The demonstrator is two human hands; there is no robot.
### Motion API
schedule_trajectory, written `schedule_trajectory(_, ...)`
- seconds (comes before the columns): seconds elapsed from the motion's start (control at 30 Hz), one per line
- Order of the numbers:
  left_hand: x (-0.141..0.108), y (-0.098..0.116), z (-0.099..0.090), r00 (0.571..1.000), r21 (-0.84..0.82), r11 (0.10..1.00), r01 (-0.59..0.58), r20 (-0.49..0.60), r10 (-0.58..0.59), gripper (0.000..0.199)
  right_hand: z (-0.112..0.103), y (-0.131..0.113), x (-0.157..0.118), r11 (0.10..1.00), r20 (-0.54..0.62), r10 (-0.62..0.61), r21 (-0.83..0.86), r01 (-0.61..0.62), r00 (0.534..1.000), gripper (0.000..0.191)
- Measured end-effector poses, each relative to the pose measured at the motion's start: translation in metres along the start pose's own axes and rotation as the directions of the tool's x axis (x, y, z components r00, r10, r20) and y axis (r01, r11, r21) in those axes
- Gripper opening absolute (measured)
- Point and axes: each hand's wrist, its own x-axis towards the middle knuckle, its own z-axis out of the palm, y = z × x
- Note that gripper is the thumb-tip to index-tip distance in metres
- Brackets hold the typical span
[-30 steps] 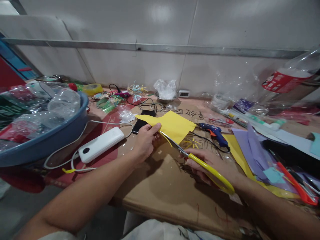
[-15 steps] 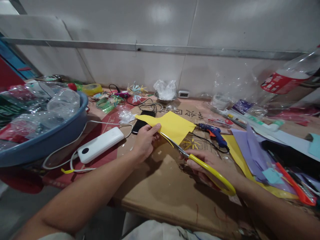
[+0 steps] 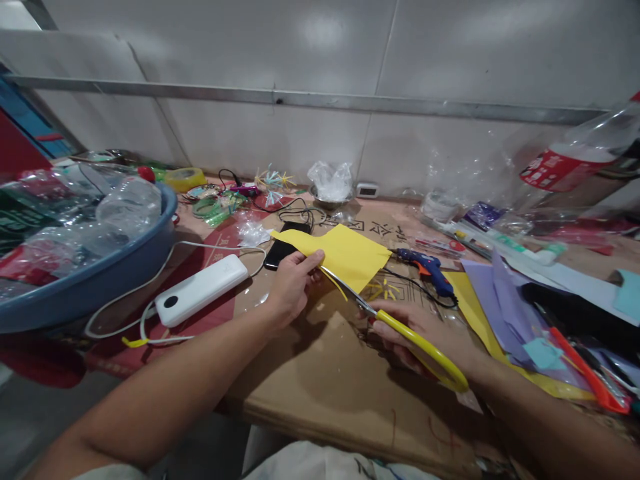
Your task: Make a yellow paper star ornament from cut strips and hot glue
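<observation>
A sheet of yellow paper is pinched at its near left edge between the thumb and fingers of my left hand. My right hand grips the yellow-handled scissors, whose blades lie along the near edge of the paper, pointing toward my left thumb. A thin yellow strip hangs down beside the blades. Behind the paper, a black phone lies partly covered. To the right is a blue glue gun, with small yellow paper pieces on the cardboard near its cord.
At left stands a blue basin of plastic bottles, beside a white power bank with its cable. Purple paper and an orange utility knife lie at right. A metal bowl holding clear plastic sits near the wall.
The scissors and my right hand have barely shifted. The thin strip hangs slightly lower beside the blades, and the view has tilted a little.
</observation>
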Motion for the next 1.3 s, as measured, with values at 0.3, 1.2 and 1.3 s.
schedule_trajectory(0.3, 0.0, 0.001, 0.0, 1.0, -0.001, 1.0, 0.011, -0.001, -0.011, 0.03, 0.004, -0.004, 0.002, 0.999, -0.009, 0.029, 0.023, -0.029, 1.0, 0.045)
schedule_trajectory(1.2, 0.003, 0.002, -0.002, 1.0, -0.003, 1.0, -0.021, -0.017, 0.02, 0.034, 0.002, -0.009, -0.004, 1.0, 0.003, 0.002, -0.021, -0.002, 1.0, 0.049)
schedule_trajectory(1.3, 0.004, 0.0, -0.004, 1.0, 0.008, 1.0, -0.012, 0.013, 0.012, 0.033, 0.001, -0.006, -0.003, 1.0, 0.005, 0.003, -0.018, -0.003, 1.0, 0.049)
